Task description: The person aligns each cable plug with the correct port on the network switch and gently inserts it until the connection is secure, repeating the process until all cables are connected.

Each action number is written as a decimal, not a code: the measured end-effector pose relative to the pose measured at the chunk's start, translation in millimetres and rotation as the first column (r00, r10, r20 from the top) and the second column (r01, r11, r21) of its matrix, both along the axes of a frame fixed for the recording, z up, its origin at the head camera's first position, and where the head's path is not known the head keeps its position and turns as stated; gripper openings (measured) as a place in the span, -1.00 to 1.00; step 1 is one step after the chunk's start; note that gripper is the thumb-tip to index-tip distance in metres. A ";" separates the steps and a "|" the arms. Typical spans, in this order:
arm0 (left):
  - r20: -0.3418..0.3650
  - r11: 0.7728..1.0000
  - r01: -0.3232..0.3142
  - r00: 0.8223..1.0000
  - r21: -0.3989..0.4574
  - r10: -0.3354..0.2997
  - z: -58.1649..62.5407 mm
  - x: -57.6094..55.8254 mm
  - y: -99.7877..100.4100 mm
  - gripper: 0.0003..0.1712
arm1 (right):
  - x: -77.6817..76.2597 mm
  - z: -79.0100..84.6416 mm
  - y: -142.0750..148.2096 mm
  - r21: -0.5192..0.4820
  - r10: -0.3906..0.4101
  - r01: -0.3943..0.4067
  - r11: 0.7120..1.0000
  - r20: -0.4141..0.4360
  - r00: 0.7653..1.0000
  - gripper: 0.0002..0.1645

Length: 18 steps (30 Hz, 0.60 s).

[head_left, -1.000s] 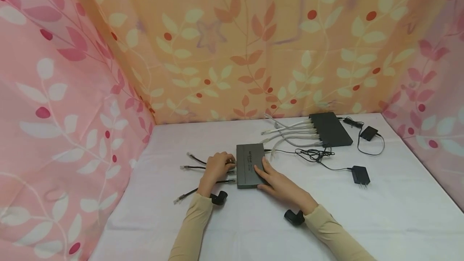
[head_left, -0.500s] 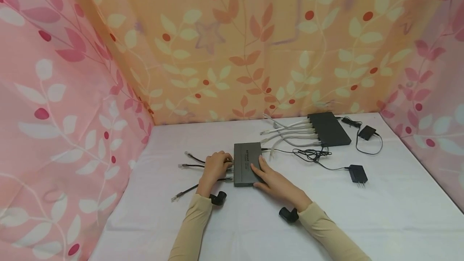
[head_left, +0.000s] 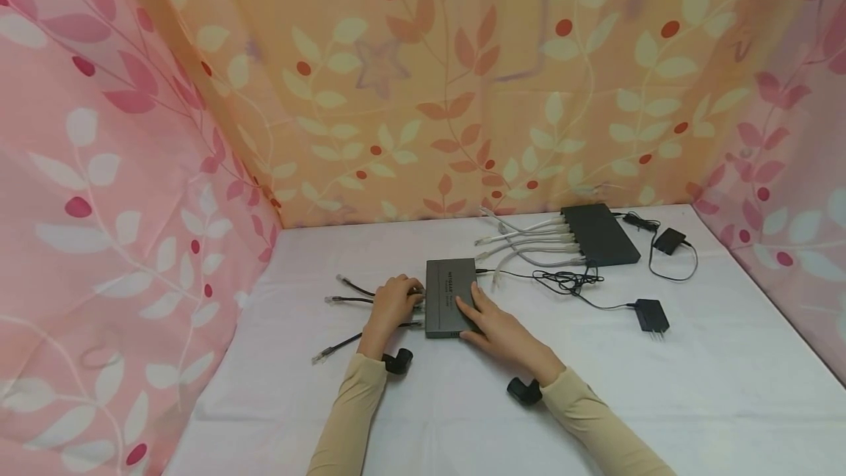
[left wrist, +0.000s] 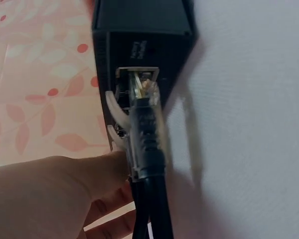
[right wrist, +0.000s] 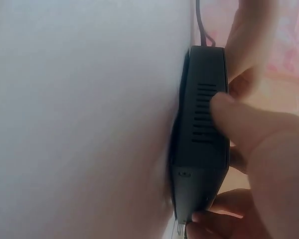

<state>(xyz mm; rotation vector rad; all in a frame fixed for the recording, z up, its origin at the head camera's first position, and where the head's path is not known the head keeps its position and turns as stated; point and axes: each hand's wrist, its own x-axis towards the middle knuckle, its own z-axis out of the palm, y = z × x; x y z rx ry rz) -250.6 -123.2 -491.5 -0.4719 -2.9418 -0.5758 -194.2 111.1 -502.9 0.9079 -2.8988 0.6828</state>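
A grey NETGEAR network switch [head_left: 451,289] lies flat on the cloth. My right hand [head_left: 505,329] grips its right side, with the thumb [right wrist: 234,117] against the vented end and other fingers on its top and far side. Several short black Ethernet cables [head_left: 350,300] run left from the port side. My left hand [head_left: 391,305] pinches one of them close to the ports; its fingertips are partly hidden. In the left wrist view, the nearest cable's clear plug [left wrist: 145,132] sits at a port, with another cable behind it.
A larger black switch [head_left: 600,235] stands at the back right, with several white cables [head_left: 529,242] on its left. A coiled power cord [head_left: 571,282] leads to a black adapter [head_left: 652,316]; a second adapter [head_left: 671,242] lies farther back. Patterned cloth walls [head_left: 396,94] border the table.
The grey switch and my right hand have shifted slightly left, partly with a small camera movement. My left hand stays at the ports, and both hands keep their hold.
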 end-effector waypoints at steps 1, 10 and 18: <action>0.000 1.000 0.003 1.000 0.004 -0.003 0.0 0.1 -0.1 -0.84 | -0.5 0.2 1.1 0.003 -0.004 0.004 1.000 -0.007 1.000 -0.22; -0.014 0.999 0.002 1.000 0.033 -0.002 3.2 -4.8 1.1 -0.79 | -12.4 9.4 20.7 -0.056 0.021 -0.030 0.998 -0.154 0.988 -0.55; -0.123 0.999 0.017 0.992 0.028 -0.014 15.5 -22.4 -0.3 -0.77 | -40.9 16.9 54.3 -0.150 -0.063 0.001 0.989 -0.409 0.911 -0.76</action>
